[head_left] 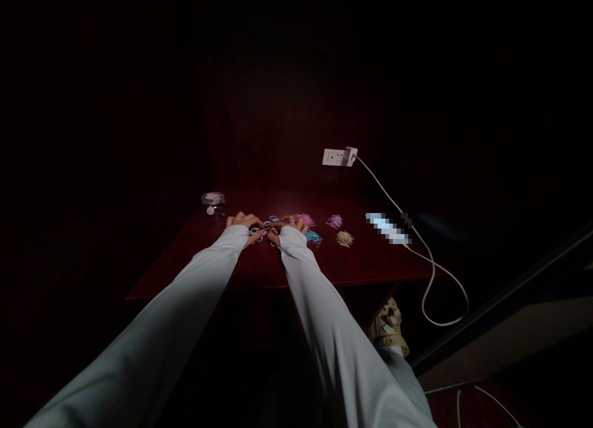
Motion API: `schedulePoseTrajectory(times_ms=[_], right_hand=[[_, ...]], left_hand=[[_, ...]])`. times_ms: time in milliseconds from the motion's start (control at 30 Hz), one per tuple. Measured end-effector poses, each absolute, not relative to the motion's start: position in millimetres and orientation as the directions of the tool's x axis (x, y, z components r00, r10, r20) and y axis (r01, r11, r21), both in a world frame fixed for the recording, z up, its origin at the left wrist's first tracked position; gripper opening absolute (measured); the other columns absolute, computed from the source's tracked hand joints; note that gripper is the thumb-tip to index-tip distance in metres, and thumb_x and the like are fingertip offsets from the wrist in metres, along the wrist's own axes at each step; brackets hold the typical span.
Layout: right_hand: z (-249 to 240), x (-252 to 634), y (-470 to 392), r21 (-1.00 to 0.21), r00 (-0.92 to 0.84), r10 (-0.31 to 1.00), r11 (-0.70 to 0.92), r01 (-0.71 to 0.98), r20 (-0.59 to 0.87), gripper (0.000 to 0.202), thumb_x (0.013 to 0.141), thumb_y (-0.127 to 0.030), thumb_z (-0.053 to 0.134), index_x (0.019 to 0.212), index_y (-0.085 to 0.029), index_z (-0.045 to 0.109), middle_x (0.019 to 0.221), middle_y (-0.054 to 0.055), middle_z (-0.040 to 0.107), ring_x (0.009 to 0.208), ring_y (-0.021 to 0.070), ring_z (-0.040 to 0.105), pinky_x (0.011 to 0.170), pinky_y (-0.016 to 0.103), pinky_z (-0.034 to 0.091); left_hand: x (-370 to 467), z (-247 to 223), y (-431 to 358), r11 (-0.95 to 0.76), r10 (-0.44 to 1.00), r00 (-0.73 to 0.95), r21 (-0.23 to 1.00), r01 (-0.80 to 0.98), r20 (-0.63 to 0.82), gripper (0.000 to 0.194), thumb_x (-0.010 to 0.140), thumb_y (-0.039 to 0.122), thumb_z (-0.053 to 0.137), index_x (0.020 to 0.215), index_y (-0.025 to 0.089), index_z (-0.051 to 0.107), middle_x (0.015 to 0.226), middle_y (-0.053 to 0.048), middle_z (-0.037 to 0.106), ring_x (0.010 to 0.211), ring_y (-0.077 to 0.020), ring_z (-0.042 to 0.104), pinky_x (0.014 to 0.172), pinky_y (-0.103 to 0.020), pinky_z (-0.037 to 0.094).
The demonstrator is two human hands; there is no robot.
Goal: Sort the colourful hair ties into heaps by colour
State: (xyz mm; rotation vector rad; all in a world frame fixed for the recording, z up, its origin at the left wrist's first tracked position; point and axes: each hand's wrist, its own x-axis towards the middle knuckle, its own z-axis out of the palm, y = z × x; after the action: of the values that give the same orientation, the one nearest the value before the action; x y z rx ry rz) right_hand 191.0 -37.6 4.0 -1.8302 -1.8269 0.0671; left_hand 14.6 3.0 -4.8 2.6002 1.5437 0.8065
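Pale sleeves (319, 317) extend to both hands; left hand (244, 222) and right hand (291, 224) pinch small coloured rings (265, 228) on dark red table (370, 261).

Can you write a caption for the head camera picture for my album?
Two hands, left hand and right hand, sort small colourful rings on a dark red table.

Both arms wear long, close-fitting sleeves of pale grey-white cloth, smooth and plain, with no print or seam showing. Each sleeve runs past the wrist onto the back of the left hand (244, 222) and the right hand (288, 225), leaving only the fingers bare.
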Motion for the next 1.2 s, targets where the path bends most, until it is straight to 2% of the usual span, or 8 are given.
schedulePoseTrajectory(times_ms=[267,467,700,933,1067,1200], right_hand=[[5.1,194.3,-40.8,-0.386,0.076,0.945,0.057,0.921,0.320,0.027,0.084,-0.053,0.066,0.106,-0.040,0.075,0.129,-0.002,0.056,0.118,0.0249,0.041,0.095,0.036,0.028],[5.9,195.4,-42.7,-0.411,0.072,0.939,0.077,0.908,0.336,0.019,0.085,-0.044,0.067,0.098,-0.034,0.076,0.125,0.000,0.059,0.117,0.0250,0.043,0.096,0.036,0.029],[4.6,194.2,-40.0,-0.365,0.087,0.929,0.055,0.929,0.360,0.020,0.087,-0.035,0.063,0.098,-0.026,0.076,0.128,0.004,0.059,0.118,0.0285,0.042,0.093,0.037,0.031],[3.9,196.7,-33.5,-0.447,0.083,0.940,0.078,0.891,0.330,0.018,0.088,-0.042,0.067,0.092,-0.028,0.078,0.121,0.004,0.060,0.115,0.0272,0.040,0.092,0.036,0.029],[1.1,198.5,-31.3,-0.497,0.085,0.934,0.107,0.861,0.348,0.016,0.089,-0.042,0.067,0.091,-0.030,0.078,0.116,0.002,0.060,0.113,0.0249,0.040,0.093,0.036,0.028],[1.6,198.4,-33.0,-0.544,0.095,0.920,0.139,0.828,0.380,0.018,0.090,-0.040,0.067,0.091,-0.027,0.078,0.114,0.001,0.061,0.112,0.0239,0.040,0.094,0.036,0.027]], left_hand=[[17.3,-1.1,-2.0,-0.500,0.833,0.368,0.276,0.821,0.414,0.017,0.085,0.039,0.065,0.098,0.030,0.071,0.113,-0.001,0.071,0.104,-0.0262,0.048,0.088,-0.041,0.028],[15.2,-2.3,-1.3,-0.483,0.835,0.340,0.282,0.829,0.433,0.015,0.085,0.039,0.065,0.094,0.029,0.071,0.111,-0.001,0.071,0.103,-0.0269,0.049,0.088,-0.042,0.028],[12.8,-0.5,-1.3,-0.475,0.832,0.323,0.280,0.834,0.451,0.017,0.082,0.031,0.064,0.098,0.029,0.069,0.113,-0.002,0.071,0.103,-0.0277,0.048,0.089,-0.043,0.028],[21.5,1.1,-5.2,-0.503,0.813,0.338,0.279,0.818,0.475,0.018,0.085,0.024,0.058,0.098,0.029,0.070,0.114,0.000,0.071,0.106,-0.0256,0.049,0.090,-0.042,0.028],[26.4,-1.6,-4.4,-0.530,0.799,0.361,0.279,0.801,0.482,0.020,0.091,0.032,0.054,0.105,0.030,0.069,0.116,0.000,0.071,0.104,-0.0245,0.051,0.090,-0.042,0.029],[27.6,-5.0,-0.9,-0.527,0.808,0.371,0.280,0.802,0.457,0.025,0.094,0.038,0.052,0.113,0.034,0.069,0.121,0.000,0.070,0.106,-0.0255,0.051,0.091,-0.043,0.029]])
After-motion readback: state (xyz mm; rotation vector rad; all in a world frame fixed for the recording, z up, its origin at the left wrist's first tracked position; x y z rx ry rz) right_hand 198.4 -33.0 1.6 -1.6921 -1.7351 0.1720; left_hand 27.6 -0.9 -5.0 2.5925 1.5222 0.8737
